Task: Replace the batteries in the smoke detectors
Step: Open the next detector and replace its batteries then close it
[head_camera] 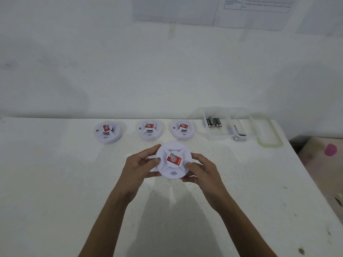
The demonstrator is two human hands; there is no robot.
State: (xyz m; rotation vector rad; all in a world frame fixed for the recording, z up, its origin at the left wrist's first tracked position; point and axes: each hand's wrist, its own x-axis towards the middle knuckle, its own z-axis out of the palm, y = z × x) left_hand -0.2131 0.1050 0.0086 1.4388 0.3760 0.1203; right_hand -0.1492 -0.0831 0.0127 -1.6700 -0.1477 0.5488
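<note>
A round white smoke detector (173, 170) with a red label on its top is held just above the white table, face up. My left hand (138, 168) grips its left rim and my right hand (201, 172) grips its right rim. Three more white smoke detectors stand in a row behind it: left detector (107, 132), middle detector (150, 130) and right detector (182, 129). Several black batteries (213, 122) lie in a clear plastic box (220, 135) at the back right.
A second clear compartment holds a loose battery (239, 134). A clear lid with a green seal (269, 134) lies to the right of the box. The white table (55, 182) ends at a white wall behind and at an edge on the right.
</note>
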